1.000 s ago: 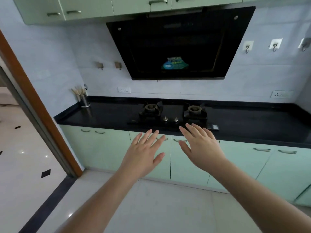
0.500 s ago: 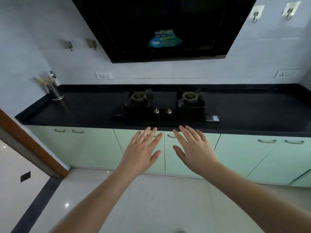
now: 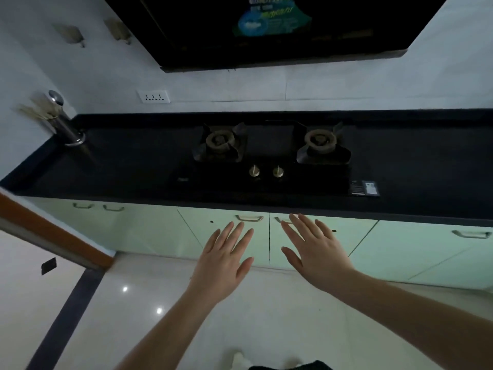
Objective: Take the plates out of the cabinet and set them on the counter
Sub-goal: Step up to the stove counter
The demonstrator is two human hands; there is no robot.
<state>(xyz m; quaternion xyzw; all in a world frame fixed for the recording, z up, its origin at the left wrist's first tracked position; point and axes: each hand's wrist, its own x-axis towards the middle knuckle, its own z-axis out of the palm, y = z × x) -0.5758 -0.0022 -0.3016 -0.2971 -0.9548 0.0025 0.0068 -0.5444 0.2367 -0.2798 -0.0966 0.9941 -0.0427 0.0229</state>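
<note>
Pale green base cabinets (image 3: pixel 149 231) run under a black counter (image 3: pixel 133 166), all doors closed. No plates are in view. My left hand (image 3: pixel 224 260) is stretched out with straight, spread fingers, just below the metal handle (image 3: pixel 249 218) of the door left of the centre seam. My right hand (image 3: pixel 314 252) is also spread flat, its fingertips in front of the handle (image 3: pixel 280 219) of the door to the right. Neither hand holds anything.
A two-burner gas hob (image 3: pixel 266 156) sits in the counter below a black range hood (image 3: pixel 266 33). A steel utensil holder (image 3: pixel 64 126) stands at the counter's far left. A wooden door frame (image 3: pixel 53 236) is on the left, over glossy tiled floor.
The view has moved closer to the counter and tilted down. Both hands have stayed spread and now reach nearer to the two centre cabinet handles.
</note>
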